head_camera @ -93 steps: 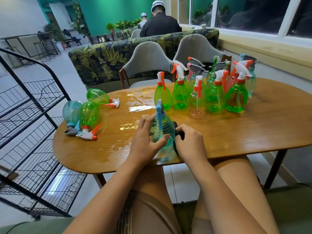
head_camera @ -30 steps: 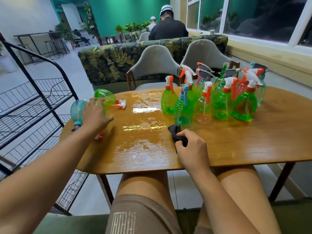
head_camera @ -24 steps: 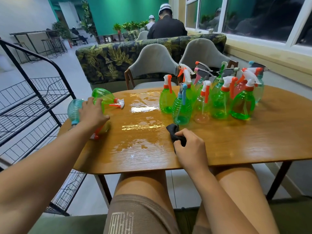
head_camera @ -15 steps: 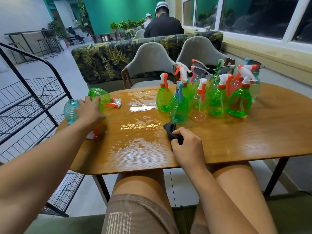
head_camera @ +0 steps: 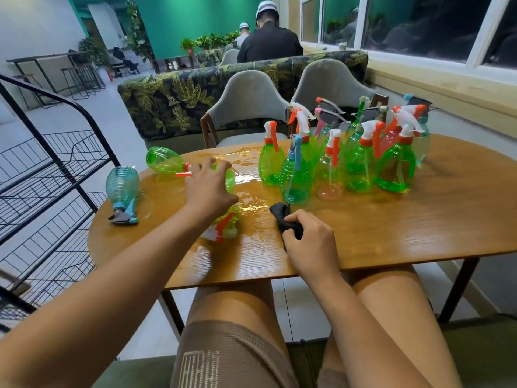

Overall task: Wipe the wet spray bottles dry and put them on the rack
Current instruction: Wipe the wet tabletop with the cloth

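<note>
Your left hand (head_camera: 208,189) curls over wet green bottle (head_camera: 231,179): slick, can slip into upright bottles (head_camera: 359,163). Right hand (head_camera: 310,243) clutches cloth (head_camera: 280,212).

The wet wooden table (head_camera: 419,233) bears upright spray bottles (head_camera: 394,169), a toppled teal bottle (head_camera: 123,182) and a toppled green bottle (head_camera: 165,163).

Shorts (head_camera: 240,348): pale blocky print on the left leg, too blurred to read.
Spray bottles (head_camera: 358,163): no lettering can be made out.
Elsewhere: no readable words, numbers or signs.
</note>
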